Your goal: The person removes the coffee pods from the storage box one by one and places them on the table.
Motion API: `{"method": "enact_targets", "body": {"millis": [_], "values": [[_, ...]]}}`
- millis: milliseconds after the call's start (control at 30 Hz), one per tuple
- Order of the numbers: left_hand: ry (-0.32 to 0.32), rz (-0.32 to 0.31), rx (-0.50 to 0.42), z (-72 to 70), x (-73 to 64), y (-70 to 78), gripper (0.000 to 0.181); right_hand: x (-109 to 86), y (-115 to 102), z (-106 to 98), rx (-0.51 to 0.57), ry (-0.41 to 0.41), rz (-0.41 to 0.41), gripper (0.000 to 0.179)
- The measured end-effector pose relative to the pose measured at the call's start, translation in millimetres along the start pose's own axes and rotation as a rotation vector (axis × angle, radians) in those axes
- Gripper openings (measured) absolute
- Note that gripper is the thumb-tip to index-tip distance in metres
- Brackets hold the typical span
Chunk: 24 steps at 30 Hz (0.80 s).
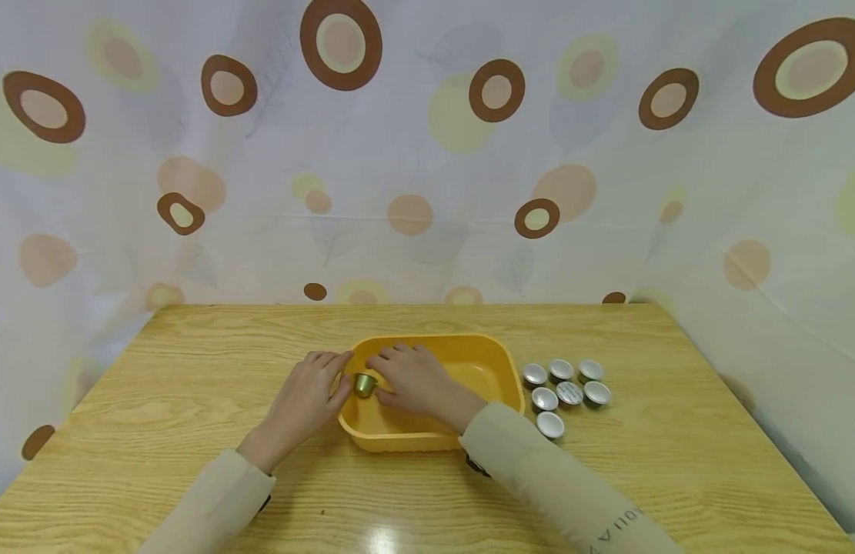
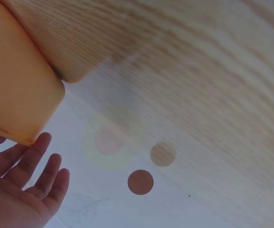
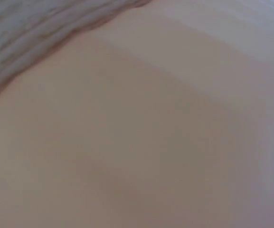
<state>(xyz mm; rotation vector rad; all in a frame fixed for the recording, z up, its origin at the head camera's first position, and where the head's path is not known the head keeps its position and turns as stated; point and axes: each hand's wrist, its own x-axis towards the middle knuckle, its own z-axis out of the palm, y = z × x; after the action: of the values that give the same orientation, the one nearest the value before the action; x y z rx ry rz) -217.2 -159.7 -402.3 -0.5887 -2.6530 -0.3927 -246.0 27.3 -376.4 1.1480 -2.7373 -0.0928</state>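
Observation:
A gold-green coffee capsule [image 1: 364, 385] sits at the left end of a yellow plastic bin [image 1: 437, 442]. Inside the bin is my right hand [image 1: 413, 378], its fingers and thumb spread just to the right of the capsule. My left hand [image 1: 309, 392] rests at the bin's left rim, fingers loosely extended. In the left wrist view those fingertips [image 2: 44, 138] are right at the rim of the bin [image 2: 20, 85]. A blurred pale surface fills most of the right wrist view, so the right fingers are hidden there.
Several coffee capsules with white lids [image 1: 569, 393] stand grouped on the wooden table [image 1: 649, 462], just right of the bin. A patterned cloth [image 1: 413, 254] hangs behind the table's far edge and along its sides.

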Motion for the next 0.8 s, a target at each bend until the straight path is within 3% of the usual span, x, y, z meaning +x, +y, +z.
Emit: {"method": "enact_targets", "body": {"millis": [367,800], "values": [[0.008,0.019,0.003,0.4,-0.9,-0.7,0.036,9.1,-2.0,2.9,-0.053,-0.048,-0.028,0.042],[0.006,0.022,-0.001,-0.7,-0.4,-0.7,0.036,14.9,-3.5,9.1,-0.040,-0.114,-0.018,0.041]]}}
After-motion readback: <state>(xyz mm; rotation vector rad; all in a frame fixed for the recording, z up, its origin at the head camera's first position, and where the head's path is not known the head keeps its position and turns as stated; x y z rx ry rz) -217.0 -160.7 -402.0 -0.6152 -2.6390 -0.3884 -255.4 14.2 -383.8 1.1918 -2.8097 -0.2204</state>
